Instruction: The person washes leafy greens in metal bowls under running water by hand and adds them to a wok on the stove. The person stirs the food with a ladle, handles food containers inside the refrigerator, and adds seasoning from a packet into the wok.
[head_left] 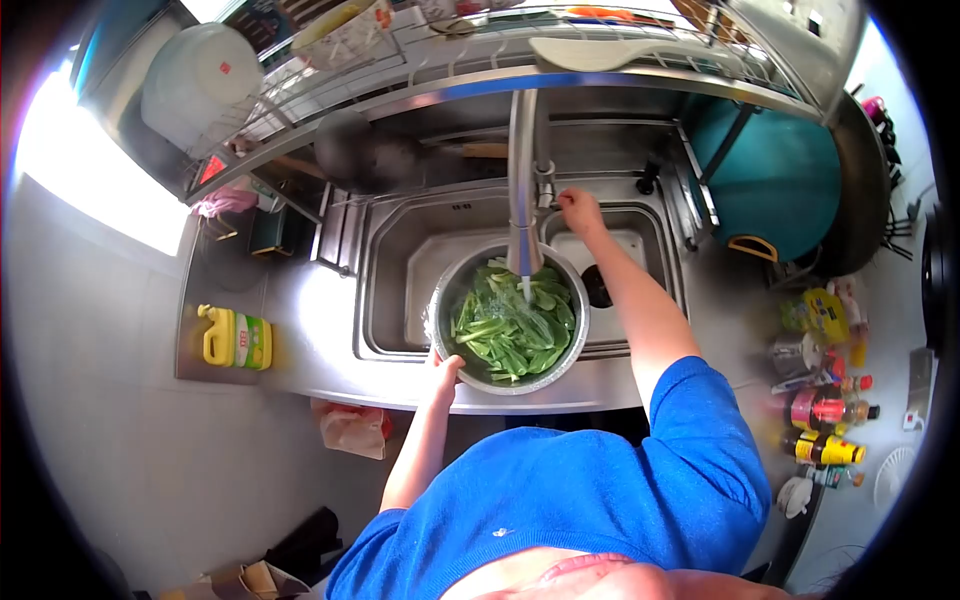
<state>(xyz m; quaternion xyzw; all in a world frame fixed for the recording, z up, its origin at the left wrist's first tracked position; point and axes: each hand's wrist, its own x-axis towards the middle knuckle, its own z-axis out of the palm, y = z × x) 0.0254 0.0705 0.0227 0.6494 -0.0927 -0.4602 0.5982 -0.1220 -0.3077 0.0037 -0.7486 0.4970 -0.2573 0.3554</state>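
A round metal basin (pixel 578 350) full of leafy greens (pixel 512 325) sits over the double sink, under the tap (pixel 522 180). Water runs from the spout onto the leaves. My left hand (pixel 447 374) grips the basin's rim at its near left, the thumb over the edge. Beside the tap's base, my right hand (pixel 580 211) has its fingers closed at the tap lever (pixel 548 198). The sink's left bowl (pixel 390 270) shows beside the basin, and the right bowl (pixel 625 235) lies under my right forearm.
A yellow jug (pixel 237 338) stands on the counter at left. Above the sink runs a wire dish rack (pixel 440 75) with crockery. At right are a teal round board (pixel 770 180) and several bottles, one with a yellow label (pixel 822 447). A wok (pixel 365 155) lies behind the sink.
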